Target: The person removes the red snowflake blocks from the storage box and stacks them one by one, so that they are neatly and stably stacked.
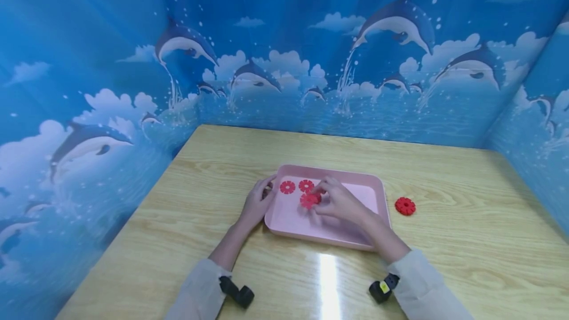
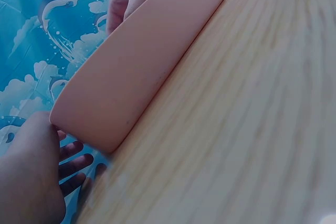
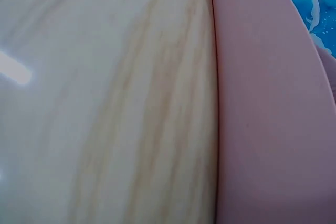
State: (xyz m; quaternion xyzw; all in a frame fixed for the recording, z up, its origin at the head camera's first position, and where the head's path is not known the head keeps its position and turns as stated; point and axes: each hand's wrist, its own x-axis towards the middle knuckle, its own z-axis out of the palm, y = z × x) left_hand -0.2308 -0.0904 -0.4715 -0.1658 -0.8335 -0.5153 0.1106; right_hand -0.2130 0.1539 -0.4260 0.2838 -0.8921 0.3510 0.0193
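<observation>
A pink tray [image 1: 284,228] lies on the table, with my left hand [image 1: 258,204] holding its left side. In the left wrist view the thumb of this left hand [image 2: 31,171] meets the rim and the other fingers lie outside the wall. Over the tray, my right hand [image 1: 340,204] pinches a red notched plastic disc [image 1: 308,201]; more red shows close behind it, partly covered by the fingers. Two similar discs lie flat near the tray's back left, a left one [image 1: 287,187] and a right one [image 1: 305,185]. The right wrist view shows only the tray's outer wall [image 3: 273,108] and tabletop.
Right of the tray, a small pile of red notched discs [image 1: 405,206] sits on the wooden table [image 1: 458,241]. A blue dolphin-print curtain [image 1: 284,107] closes off the back and sides. Light reflects off the tabletop in front of the tray.
</observation>
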